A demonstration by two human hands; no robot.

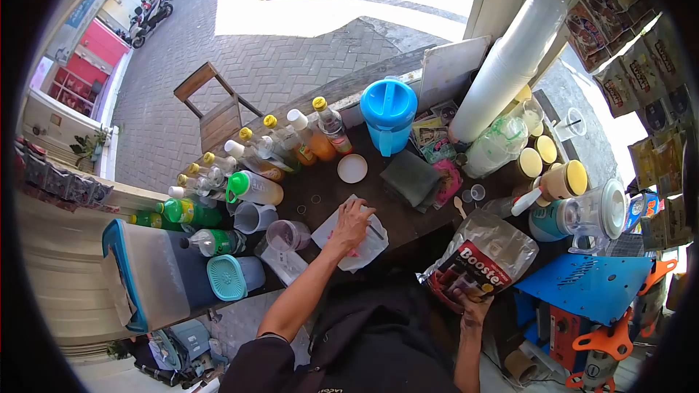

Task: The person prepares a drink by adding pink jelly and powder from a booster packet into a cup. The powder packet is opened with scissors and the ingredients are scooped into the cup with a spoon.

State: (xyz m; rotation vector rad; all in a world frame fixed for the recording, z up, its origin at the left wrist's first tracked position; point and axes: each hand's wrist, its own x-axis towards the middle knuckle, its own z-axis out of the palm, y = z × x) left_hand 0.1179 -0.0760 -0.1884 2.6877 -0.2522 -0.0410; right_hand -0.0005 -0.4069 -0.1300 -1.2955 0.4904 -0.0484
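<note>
My left hand [350, 224] rests on a crumpled white plastic bag [370, 249] on the dark table, its fingers spread and slightly bent over it. A bit of pink shows through the bag. In my right hand [473, 307] is a pouch [480, 255] of silvery plastic with a dark red label reading "Booster", gripped by its lower end beyond the table's front edge. A clear plastic cup [285, 236] stands left of the white bag, and a small round white lid [352, 169] lies behind it.
Several bottles [251, 188] line the table's far left edge. A blue pitcher [389, 116] stands at the back, beside a tall leaning stack of cups [502, 65]. Yellow-lidded jars [564, 182] crowd the right side. A large bin [156, 276] with a teal rim sits at left.
</note>
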